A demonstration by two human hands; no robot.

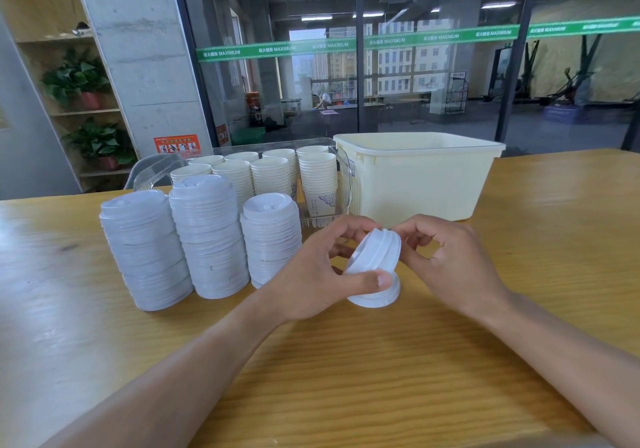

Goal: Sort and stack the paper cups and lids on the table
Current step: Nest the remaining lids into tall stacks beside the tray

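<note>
Item: small bundle of white lids (374, 267), a few nested together, held tilted just above the tabletop (346, 378), in front of the three lid stacks.

Grip, left hand (311, 274): curled round the bundle, thumb across its lower near edge, fingers behind the upper part.

Grip, right hand (446, 260): fingers curled in, tips meeting the bundle's upper rim; how firmly it pinches cannot be told.

Adjacent: three tall stacks of lids (207, 236) standing side by side on the tabletop, left of the hands; the rightmost stack (270, 243) is the shortest and nearest the bundle.

Behind these: clear plastic tray (242, 148) holding rows of nested paper cups (270, 175); one stack at its right end shows a printed cup at the bottom.

Right of tray, touching or just beside it: cream plastic bin (415, 177); contents hidden.

Step in hand, by judgement: squaring a handful of lids before stacking; task looks far along.

Next move calls for: aligning the bundle dome-up over the shortest stack and seating it without toppling the leaning neighbours.
</note>
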